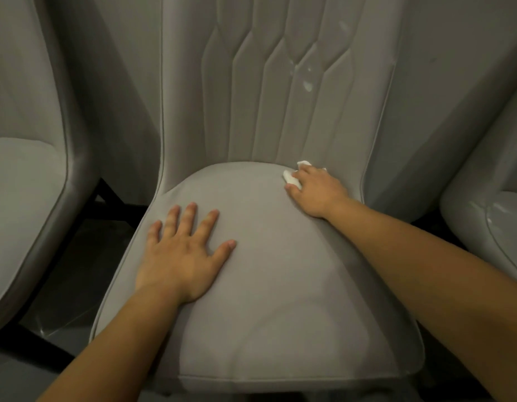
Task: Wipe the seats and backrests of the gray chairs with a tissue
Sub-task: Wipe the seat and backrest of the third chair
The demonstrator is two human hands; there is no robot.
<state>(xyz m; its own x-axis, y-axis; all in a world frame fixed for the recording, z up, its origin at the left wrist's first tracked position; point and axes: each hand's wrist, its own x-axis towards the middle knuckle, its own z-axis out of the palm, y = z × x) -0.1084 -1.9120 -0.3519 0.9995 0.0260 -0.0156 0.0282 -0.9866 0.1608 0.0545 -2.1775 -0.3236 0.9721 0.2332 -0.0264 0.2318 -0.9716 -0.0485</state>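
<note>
A gray upholstered chair fills the middle of the view, with its seat [274, 271] in front of me and its stitched backrest [280, 91] rising behind. Pale smudges [307, 84] mark the backrest's right side. My right hand [316, 192] grips a crumpled white tissue [292, 175] against the seat's far right corner, where the seat meets the backrest. My left hand [179, 253] lies flat on the left part of the seat, fingers spread.
Another gray chair [28, 198] stands close on the left, and a third [489, 227] on the right, with whitish marks on its edge. Dark floor [77, 256] and black chair legs show in the gaps between them.
</note>
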